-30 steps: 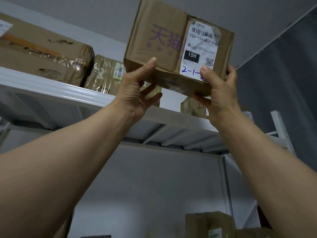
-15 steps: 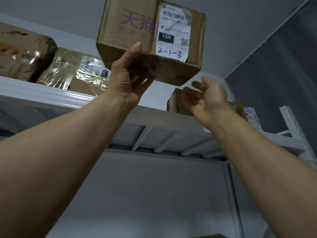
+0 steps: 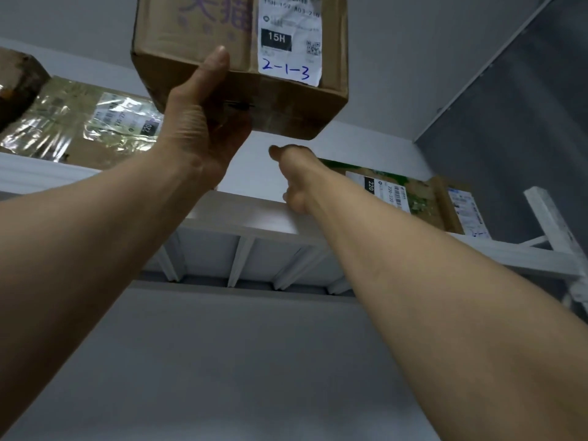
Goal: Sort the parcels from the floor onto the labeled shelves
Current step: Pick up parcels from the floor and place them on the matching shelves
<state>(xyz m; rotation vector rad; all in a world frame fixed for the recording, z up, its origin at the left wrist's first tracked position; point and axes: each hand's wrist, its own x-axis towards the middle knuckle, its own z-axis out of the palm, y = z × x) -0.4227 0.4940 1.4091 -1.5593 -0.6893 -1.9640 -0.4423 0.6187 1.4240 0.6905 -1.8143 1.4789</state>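
Note:
A brown cardboard parcel (image 3: pixel 197 43) with a white label handwritten "2-1-3" hangs high above the white top shelf (image 3: pixel 254 214). My left hand (image 3: pixel 203 122) holds it from beneath, palm under its bottom edge and thumb up its front face. My right hand (image 3: pixel 294 176) is off the parcel and reaches over the shelf's front edge into the gap below it. Its fingers point away from me and are hidden. The parcel's top is cut off by the frame.
On the shelf to the left lie a tape-wrapped parcel (image 3: pixel 79 122) and a dark box (image 3: pixel 19 81). To the right lie a green-printed parcel (image 3: pixel 413 198) and another labelled one (image 3: pixel 464 205). A white upright (image 3: pixel 553 224) stands far right.
My right hand let go of the parcel and moved down and forward over the shelf edge. My left hand alone raised the parcel higher.

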